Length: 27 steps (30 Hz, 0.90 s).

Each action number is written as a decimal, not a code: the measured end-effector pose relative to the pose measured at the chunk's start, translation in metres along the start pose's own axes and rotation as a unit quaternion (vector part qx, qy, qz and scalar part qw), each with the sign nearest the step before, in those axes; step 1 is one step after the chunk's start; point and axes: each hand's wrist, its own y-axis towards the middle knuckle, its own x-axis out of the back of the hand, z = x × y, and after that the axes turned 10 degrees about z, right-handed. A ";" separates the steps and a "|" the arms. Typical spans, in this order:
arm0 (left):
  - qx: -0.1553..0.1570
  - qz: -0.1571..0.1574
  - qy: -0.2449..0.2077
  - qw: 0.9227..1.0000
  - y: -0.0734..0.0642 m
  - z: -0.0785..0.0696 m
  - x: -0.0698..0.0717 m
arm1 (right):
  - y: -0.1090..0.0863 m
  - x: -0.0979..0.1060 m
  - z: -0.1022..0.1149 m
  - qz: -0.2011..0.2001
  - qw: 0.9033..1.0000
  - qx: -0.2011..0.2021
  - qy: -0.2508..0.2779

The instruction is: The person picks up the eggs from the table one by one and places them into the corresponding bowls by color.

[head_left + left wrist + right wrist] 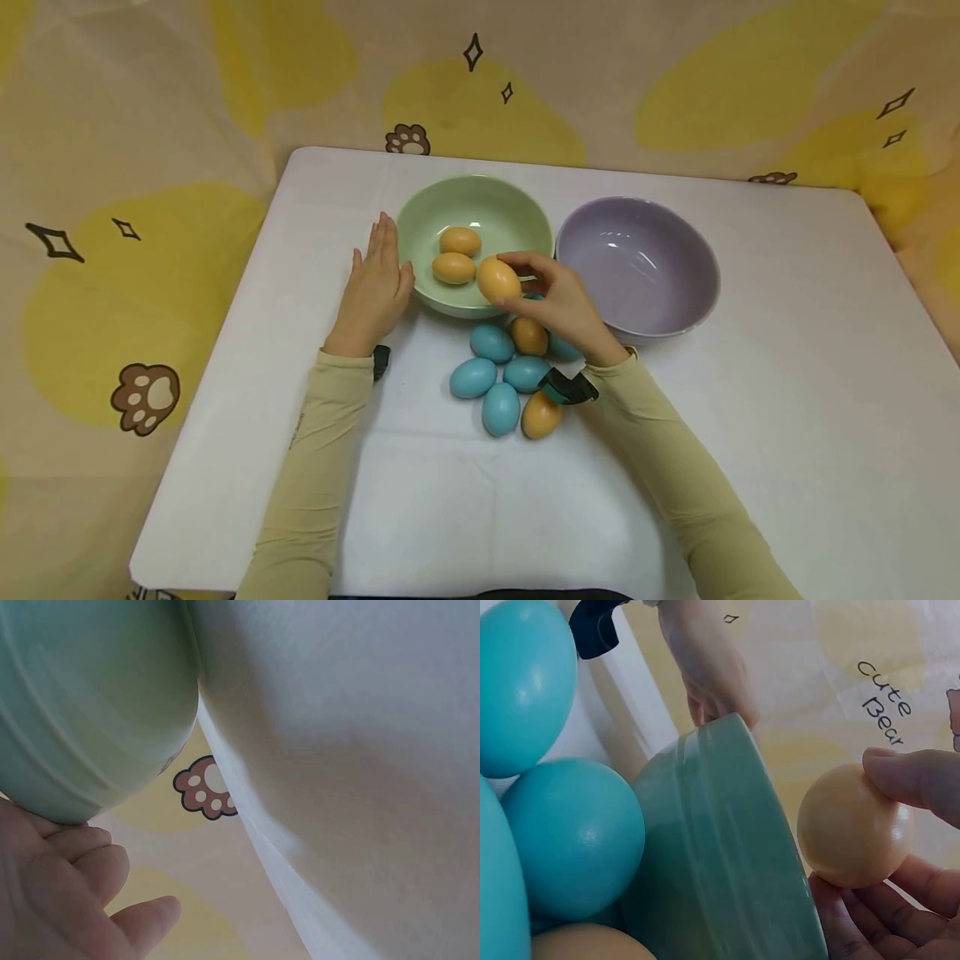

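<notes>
Between thumb and fingers, my right hand (pixel 558 302) pinches an orange egg (pixel 498 280) over the near right part of the green bowl (pixel 517 204). The right wrist view shows this held egg (pixel 855 826) just past the bowl's rim. Two other orange eggs (pixel 453 268) lie inside the green bowl. My left hand (pixel 372 292), fingers straight, touches the bowl's left outer side; the left wrist view shows its fingers (pixel 101 870) against the wall. Below the bowl lies a group of blue eggs (pixel 473 378) and orange eggs (pixel 542 415), partly hidden by my right hand and wrist.
A purple bowl (pixel 637 267) stands right of the green one, with nothing visible in it. Both are on a white table (pixel 810 400). Behind the table hangs a yellow patterned cloth (pixel 300 75).
</notes>
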 end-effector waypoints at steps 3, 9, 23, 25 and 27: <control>-0.001 -0.001 0.001 1.000 0.000 0.000 0.000 | 0.007 -0.001 -0.001 0.002 1.000 0.003 -0.012; -0.002 -0.001 0.003 1.000 0.000 0.000 0.000 | 0.015 -0.002 -0.003 0.015 0.999 -0.001 -0.033; 0.004 0.002 0.002 1.000 0.001 0.000 0.000 | 0.015 -0.002 -0.006 0.030 0.997 -0.001 -0.073; 0.004 0.001 0.003 1.000 0.001 0.000 -0.001 | 0.015 -0.002 -0.006 0.032 0.996 -0.005 -0.083; 0.004 0.002 0.004 1.000 0.001 0.000 0.000 | 0.015 -0.002 -0.006 0.036 0.995 -0.006 -0.095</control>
